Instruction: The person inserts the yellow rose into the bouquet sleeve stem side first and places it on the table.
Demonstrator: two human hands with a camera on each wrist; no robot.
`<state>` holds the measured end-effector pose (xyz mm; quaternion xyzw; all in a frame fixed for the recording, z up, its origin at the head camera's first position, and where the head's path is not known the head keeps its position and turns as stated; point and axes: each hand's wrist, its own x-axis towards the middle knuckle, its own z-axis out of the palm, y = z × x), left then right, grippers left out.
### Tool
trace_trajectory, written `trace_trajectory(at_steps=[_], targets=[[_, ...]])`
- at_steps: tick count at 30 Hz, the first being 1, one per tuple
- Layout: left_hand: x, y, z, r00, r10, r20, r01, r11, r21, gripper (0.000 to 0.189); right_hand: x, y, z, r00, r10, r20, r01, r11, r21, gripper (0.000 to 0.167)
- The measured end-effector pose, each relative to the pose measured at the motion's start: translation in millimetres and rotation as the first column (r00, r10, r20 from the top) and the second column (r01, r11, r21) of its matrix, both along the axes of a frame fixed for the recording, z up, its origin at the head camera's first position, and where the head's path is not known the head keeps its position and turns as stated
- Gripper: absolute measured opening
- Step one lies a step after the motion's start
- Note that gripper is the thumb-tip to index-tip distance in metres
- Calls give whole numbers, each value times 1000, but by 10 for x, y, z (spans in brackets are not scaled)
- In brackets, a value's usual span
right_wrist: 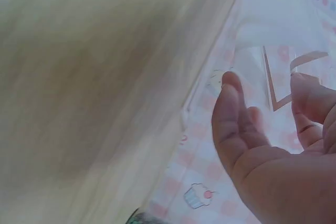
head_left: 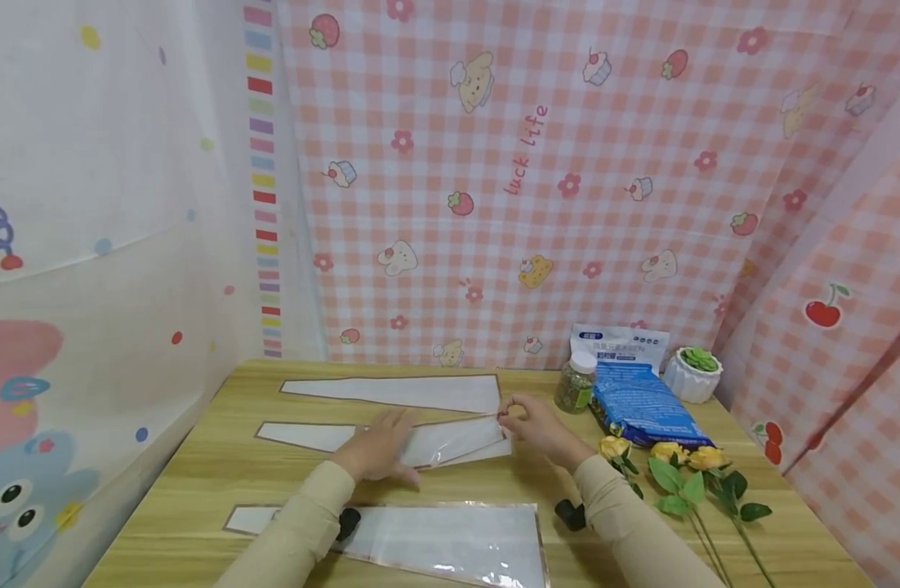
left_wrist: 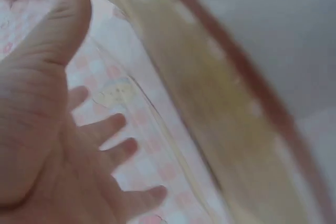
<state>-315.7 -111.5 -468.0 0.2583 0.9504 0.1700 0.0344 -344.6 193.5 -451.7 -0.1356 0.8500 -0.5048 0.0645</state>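
A tapered flower sleeve [head_left: 450,439], clear over white with a brown border, lies across the middle of the table. Its wide right end is slightly raised and askew over a white layer. My right hand [head_left: 541,429] pinches the corner of that end between thumb and fingertips; in the right wrist view the clear film [right_wrist: 275,77] with brown lines shows by the fingers. My left hand [head_left: 376,447] rests on the sleeve's middle, fingers spread. In the left wrist view the left hand [left_wrist: 47,145] shows its palm side, with fingers apart and nothing in them.
Similar sleeves lie behind [head_left: 421,392] and in front [head_left: 450,535]. At right are a lidded jar [head_left: 576,384], a blue-and-white bag [head_left: 648,400], a potted succulent [head_left: 692,374] and yellow roses [head_left: 669,452] with long stems. A checked curtain [head_left: 538,229] hangs behind the table.
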Motion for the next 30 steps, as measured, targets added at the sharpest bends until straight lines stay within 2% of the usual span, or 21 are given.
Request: trace_trajectory(at_steps=[4,6,8,10,13,15,19,21,24,27,30], targets=[[-97,207,33,989,-98,-107,104,993,50,116,22,-55,35,999,37,-29,-39,998,-57,4],[-123,313,52,985,-129,-119,137,988,65,119,35,-85,51,997,62,-53,-66,994,-82,4],[-126,400,72,985,-146,-88,154,983,95,122,51,-111,70,993,90,-80,-98,990,-100,6],[-123,459,82,988,-145,-43,149,981,121,126,66,-136,87,986,120,-112,-133,985,-114,5],[-110,502,78,993,-113,24,108,981,163,124,94,-168,118,979,141,-149,-160,980,-122,4],[-111,511,62,996,-86,39,78,982,173,120,108,-180,132,977,144,-155,-165,978,-130,7],[-127,509,33,998,-63,13,60,980,191,111,152,-167,162,986,95,-138,-116,981,-155,26],[-143,501,25,998,-65,-23,68,976,205,108,177,-139,170,990,61,-126,-82,981,-173,33],[-175,482,11,996,-63,-66,76,973,216,106,205,-88,158,993,40,-113,-61,980,-189,26],[-190,461,8,994,-61,-94,80,976,203,107,217,-38,111,988,110,-108,-127,979,-161,16],[-182,452,20,992,-65,-107,84,979,187,108,221,-20,66,977,185,-102,-194,977,-90,17]])
